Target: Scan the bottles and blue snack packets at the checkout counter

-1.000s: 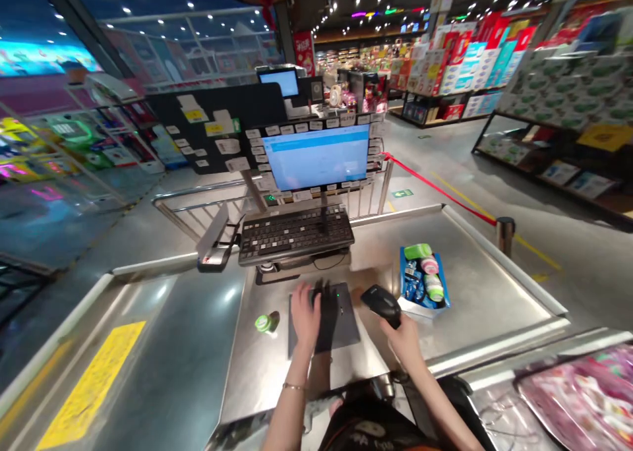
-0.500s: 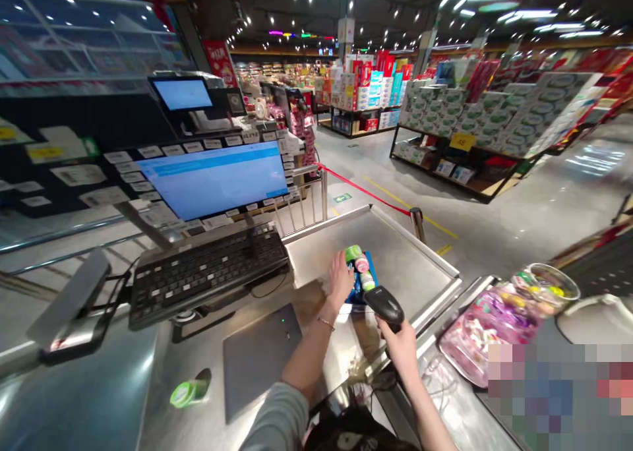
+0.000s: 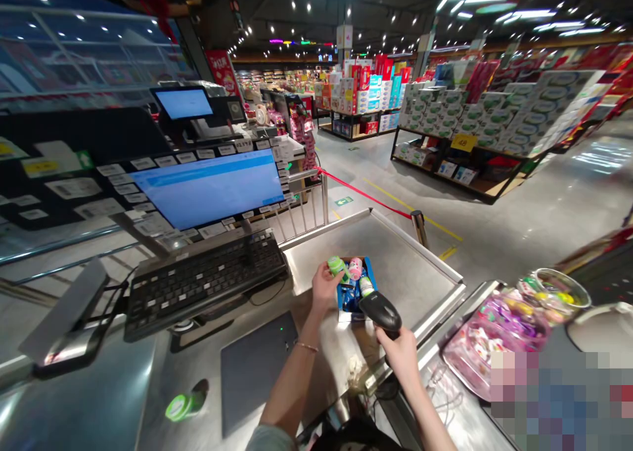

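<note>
My left hand is closed round a small green-capped bottle, lifted just above a blue tray on the steel checkout counter. Two more small bottles stay in the tray. My right hand grips a black handheld barcode scanner, whose head points at the tray and the lifted bottle.
A keyboard and a blue-lit screen stand to the left, with a dark flat pad and a green tape roll nearer me. Bagged sweets and a jar lie right. Shop shelves stand beyond a red barrier tape.
My left hand left the dark pad, reached right to the blue tray and picked the green-capped bottle up. The view swung right; the scanner stayed in my right hand.
</note>
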A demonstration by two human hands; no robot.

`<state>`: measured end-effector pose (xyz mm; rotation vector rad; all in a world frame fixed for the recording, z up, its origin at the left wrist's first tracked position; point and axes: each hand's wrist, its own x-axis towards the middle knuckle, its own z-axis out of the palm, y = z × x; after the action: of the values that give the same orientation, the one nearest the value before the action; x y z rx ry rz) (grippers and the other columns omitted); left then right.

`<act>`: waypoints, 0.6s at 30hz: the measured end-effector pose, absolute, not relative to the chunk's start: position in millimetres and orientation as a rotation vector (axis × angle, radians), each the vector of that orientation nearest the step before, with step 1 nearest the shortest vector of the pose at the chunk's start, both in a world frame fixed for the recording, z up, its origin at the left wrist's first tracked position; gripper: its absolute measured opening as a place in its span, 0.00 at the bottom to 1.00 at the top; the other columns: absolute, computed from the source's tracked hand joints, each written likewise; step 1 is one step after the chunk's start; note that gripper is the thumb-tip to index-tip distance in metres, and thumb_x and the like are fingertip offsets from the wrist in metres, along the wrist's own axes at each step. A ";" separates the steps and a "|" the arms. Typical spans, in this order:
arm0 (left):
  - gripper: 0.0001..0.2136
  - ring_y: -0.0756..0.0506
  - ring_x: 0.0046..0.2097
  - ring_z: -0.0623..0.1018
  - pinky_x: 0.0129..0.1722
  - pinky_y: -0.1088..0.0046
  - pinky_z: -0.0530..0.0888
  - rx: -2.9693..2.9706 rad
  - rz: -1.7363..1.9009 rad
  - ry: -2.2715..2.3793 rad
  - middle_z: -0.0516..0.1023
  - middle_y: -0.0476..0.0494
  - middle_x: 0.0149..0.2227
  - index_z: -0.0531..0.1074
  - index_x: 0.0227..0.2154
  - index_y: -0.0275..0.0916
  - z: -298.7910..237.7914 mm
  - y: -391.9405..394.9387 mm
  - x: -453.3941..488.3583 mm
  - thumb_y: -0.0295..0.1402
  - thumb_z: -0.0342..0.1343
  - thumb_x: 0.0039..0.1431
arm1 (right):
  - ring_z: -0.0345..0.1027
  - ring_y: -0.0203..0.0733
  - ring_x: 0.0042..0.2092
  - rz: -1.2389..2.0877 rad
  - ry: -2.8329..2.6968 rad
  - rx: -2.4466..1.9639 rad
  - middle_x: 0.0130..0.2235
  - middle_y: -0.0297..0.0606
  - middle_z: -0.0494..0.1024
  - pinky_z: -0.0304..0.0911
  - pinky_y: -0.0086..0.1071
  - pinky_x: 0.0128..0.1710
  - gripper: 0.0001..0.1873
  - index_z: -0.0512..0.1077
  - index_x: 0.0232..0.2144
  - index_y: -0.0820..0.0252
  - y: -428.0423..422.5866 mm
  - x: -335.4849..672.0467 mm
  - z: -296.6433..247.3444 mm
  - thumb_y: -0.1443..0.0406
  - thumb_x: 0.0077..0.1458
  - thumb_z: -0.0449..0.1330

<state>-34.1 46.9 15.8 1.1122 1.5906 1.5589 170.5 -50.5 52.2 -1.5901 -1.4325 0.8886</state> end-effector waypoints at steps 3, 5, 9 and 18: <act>0.30 0.46 0.38 0.77 0.40 0.68 0.73 0.967 1.618 1.524 0.74 0.40 0.44 0.61 0.52 0.39 5.2 -2.9 -48.7 0.37 0.63 0.44 | 0.69 0.44 0.25 0.922 -1.584 -1.592 0.21 0.38 0.75 0.61 0.31 0.26 0.15 0.72 0.21 0.63 -54.7 162.4 61.1 0.56 0.44 0.57; 0.30 0.46 0.41 0.77 0.41 0.70 0.73 0.905 1.645 1.514 0.74 0.42 0.45 0.63 0.50 0.40 0.0 -37.7 -59.3 0.35 0.65 0.41 | 0.69 0.43 0.25 0.971 -1.713 -1.537 0.21 0.38 0.75 0.61 0.30 0.26 0.14 0.72 0.22 0.63 -59.5 155.3 70.4 0.57 0.45 0.56; 0.25 0.43 0.47 0.75 0.47 0.68 0.71 0.906 1.662 1.606 0.74 0.41 0.48 0.69 0.45 0.38 1.4 -93.1 -78.9 0.33 0.66 0.40 | 0.71 0.43 0.27 1.031 -2.025 -1.397 0.23 0.38 0.76 0.59 0.29 0.27 0.13 0.73 0.26 0.62 -70.9 139.8 89.6 0.59 0.48 0.53; 0.24 0.44 0.48 0.75 0.49 0.66 0.71 0.863 1.741 1.786 0.74 0.39 0.49 0.70 0.45 0.38 11.6 -145.8 -102.1 0.31 0.65 0.41 | 0.74 0.50 0.35 0.869 -2.405 -1.378 0.29 0.43 0.79 0.58 0.30 0.28 0.15 0.73 0.37 0.61 -84.5 105.8 87.2 0.59 0.52 0.51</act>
<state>-102.1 -145.8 11.6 0.8634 1.7858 1.7413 105.8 -84.5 87.2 -1.3778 -2.4051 0.8694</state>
